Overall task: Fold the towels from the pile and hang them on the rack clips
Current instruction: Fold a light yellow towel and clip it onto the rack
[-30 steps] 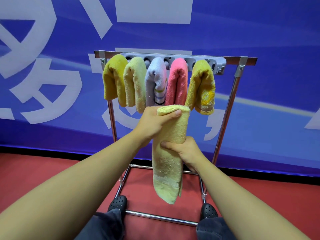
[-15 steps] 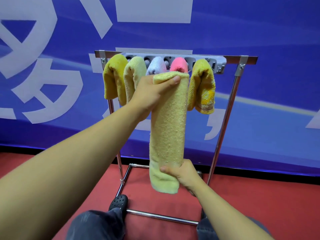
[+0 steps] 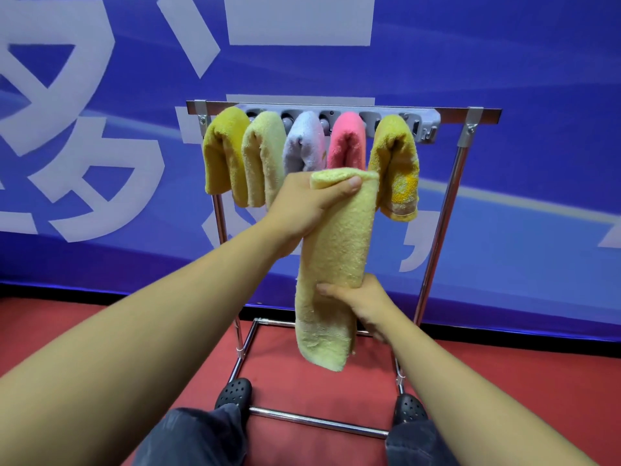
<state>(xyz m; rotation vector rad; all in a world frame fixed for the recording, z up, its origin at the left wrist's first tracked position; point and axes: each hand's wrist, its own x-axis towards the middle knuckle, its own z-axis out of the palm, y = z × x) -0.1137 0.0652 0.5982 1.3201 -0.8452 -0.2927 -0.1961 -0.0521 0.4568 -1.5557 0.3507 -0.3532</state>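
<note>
A pale yellow towel (image 3: 339, 250) hangs folded lengthwise in front of the rack. My left hand (image 3: 302, 206) grips its folded top end, thumb across the front. My right hand (image 3: 361, 299) pinches it lower down, with the tail dangling below. Behind it stands the metal rack (image 3: 447, 210) with a grey clip bar (image 3: 425, 124). Several towels hang from the clips: mustard (image 3: 223, 153), pale yellow (image 3: 263, 159), lilac (image 3: 304, 142), pink (image 3: 347, 141) and yellow-orange (image 3: 398, 163). The rightmost clip on the bar holds nothing.
A blue banner wall (image 3: 537, 95) with white lettering stands right behind the rack. The floor (image 3: 100, 324) is red. My two black clogs (image 3: 233, 393) rest at the rack's lower front bar (image 3: 319, 422).
My left hand lifted the towel's top up to the clip bar, then brought it down somewhat. My right hand slid down to the towel's bottom edge, then back up a little.
</note>
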